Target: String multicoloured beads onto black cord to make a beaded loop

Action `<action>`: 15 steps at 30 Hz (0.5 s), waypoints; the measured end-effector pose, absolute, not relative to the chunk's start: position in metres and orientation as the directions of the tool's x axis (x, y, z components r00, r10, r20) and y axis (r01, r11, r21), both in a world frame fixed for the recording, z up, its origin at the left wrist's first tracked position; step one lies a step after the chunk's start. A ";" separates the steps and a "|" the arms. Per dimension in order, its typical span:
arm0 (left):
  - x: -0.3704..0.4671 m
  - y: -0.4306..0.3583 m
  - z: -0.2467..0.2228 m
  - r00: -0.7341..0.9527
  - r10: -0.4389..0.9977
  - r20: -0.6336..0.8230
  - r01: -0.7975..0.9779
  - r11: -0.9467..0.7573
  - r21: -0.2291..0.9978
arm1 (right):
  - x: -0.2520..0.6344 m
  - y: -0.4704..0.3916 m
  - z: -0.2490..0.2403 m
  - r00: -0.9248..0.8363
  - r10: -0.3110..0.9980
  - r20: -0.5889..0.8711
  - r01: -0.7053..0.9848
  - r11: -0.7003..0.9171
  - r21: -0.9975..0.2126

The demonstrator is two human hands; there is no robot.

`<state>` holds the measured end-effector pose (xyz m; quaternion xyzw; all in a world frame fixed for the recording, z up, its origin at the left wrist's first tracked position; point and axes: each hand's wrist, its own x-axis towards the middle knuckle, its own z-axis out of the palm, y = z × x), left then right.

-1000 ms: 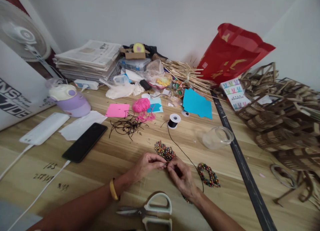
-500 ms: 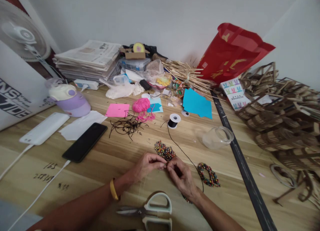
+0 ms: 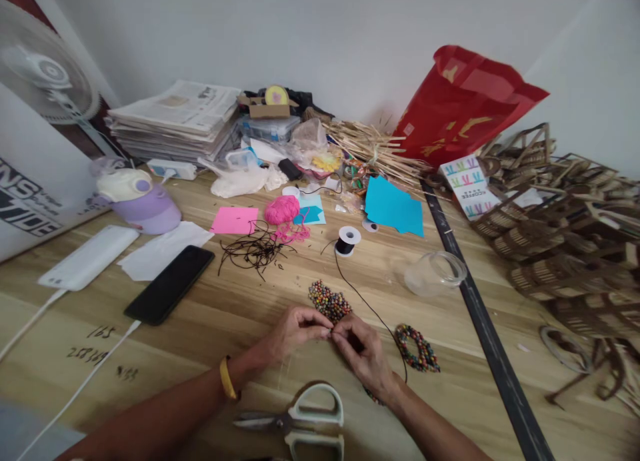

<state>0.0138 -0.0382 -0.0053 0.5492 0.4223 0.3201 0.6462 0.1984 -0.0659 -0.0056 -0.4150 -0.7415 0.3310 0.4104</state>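
My left hand (image 3: pixel 300 326) pinches a tiny thing that looks like a bead between thumb and forefinger. Its tips meet those of my right hand (image 3: pixel 364 351), whose thumb and forefinger are also pressed together; what they grip is too small to see. Just beyond the fingers lies a pile of small multicoloured beads (image 3: pixel 330 302). Black cord (image 3: pixel 367 306) runs from a white spool (image 3: pixel 349 240) down past my right hand and under the wrist. A strand of strung beads (image 3: pixel 373 397) shows partly below that wrist. To the right rests a coiled beaded loop (image 3: pixel 418 349).
Scissors (image 3: pixel 300 421) lie near the front edge. Beyond my hands are black cord scraps (image 3: pixel 255 251), pink yarn (image 3: pixel 283 210) and a clear jar (image 3: pixel 434 274). A phone (image 3: pixel 170 284) is at left, brown woven pieces (image 3: pixel 555 248) at right, a red bag (image 3: pixel 465 108) behind.
My hands stay almost in place, fingertips still together over the near edge of the bead pile. Only slight finger movement shows.
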 end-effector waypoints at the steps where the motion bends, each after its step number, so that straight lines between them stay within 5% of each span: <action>1: 0.014 -0.038 -0.005 0.438 0.878 -0.191 0.043 0.192 0.980 | 0.198 -0.066 -0.006 -0.316 0.888 0.333 0.338 0.433 -0.835; 15: 0.015 -0.038 -0.005 0.415 0.881 -0.230 -0.008 0.256 0.967 | 0.198 -0.067 -0.011 -0.285 0.914 0.290 0.317 0.375 -0.871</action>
